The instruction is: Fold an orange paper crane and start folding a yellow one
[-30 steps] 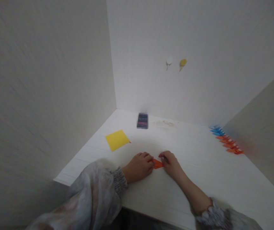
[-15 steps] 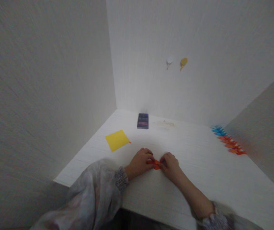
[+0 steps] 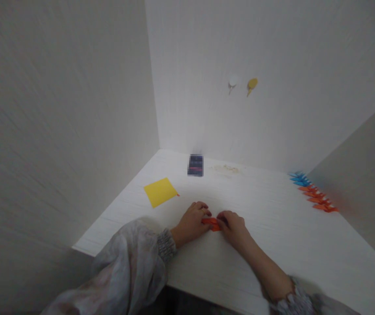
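Note:
A small folded orange paper [image 3: 212, 223] lies on the white table [image 3: 272, 245] between my two hands. My left hand [image 3: 192, 221] rests on the table with curled fingers pinching the paper's left end. From the right, my right hand [image 3: 231, 225] pinches the other end with closed fingers. Most of the paper is hidden under my fingertips.
A yellow paper square [image 3: 160, 191] with an orange edge under it lies left of my hands. A dark small box [image 3: 195, 165] stands at the back. A row of folded blue and orange paper pieces [image 3: 312, 191] runs along the right wall. Two hooks [image 3: 241, 85] hang on the back wall.
My hands have closed in on the orange paper, and less of it shows than one second ago. Both hands stay at the same spot on the table.

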`<act>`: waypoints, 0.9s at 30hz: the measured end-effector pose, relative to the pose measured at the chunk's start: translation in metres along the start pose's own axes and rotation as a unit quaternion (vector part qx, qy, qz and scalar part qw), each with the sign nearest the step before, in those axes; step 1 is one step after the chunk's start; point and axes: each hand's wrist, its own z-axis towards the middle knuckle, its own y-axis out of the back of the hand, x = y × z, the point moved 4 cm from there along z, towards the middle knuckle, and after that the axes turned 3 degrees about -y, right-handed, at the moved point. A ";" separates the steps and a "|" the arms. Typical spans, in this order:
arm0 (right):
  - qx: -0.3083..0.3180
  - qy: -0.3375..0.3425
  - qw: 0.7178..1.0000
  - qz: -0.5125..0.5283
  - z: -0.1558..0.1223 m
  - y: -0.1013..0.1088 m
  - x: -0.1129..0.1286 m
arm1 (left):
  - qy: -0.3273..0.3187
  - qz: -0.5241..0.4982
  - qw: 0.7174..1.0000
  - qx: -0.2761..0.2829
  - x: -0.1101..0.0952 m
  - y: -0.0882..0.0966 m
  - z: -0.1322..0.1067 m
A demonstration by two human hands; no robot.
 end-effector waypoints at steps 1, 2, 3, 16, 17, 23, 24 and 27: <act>0.002 -0.002 1.000 0.002 0.001 0.000 -0.001 | -0.002 0.001 1.000 0.004 0.000 0.000 0.000; 0.003 -0.006 1.000 0.004 0.001 0.000 -0.001 | -0.003 0.002 1.000 0.007 -0.001 0.000 0.000; 0.004 -0.011 1.000 0.007 0.002 0.000 -0.002 | -0.005 0.003 1.000 0.012 -0.001 0.000 0.000; -0.011 0.006 1.000 0.011 0.000 -0.002 -0.003 | 0.008 -0.002 1.000 0.022 -0.005 0.004 0.001; -0.015 0.005 1.000 0.013 0.000 -0.003 -0.003 | 0.012 -0.004 1.000 0.023 -0.006 0.004 0.001; -0.025 0.020 0.999 0.037 -0.001 -0.001 -0.002 | 0.013 -0.018 1.000 0.016 -0.008 0.004 0.002; -0.022 0.028 0.998 0.047 -0.002 0.000 -0.001 | 0.012 -0.022 1.000 0.016 -0.009 0.005 0.002; -0.004 0.031 0.996 0.089 -0.003 0.000 -0.001 | 0.011 -0.028 0.999 0.023 -0.010 0.006 0.001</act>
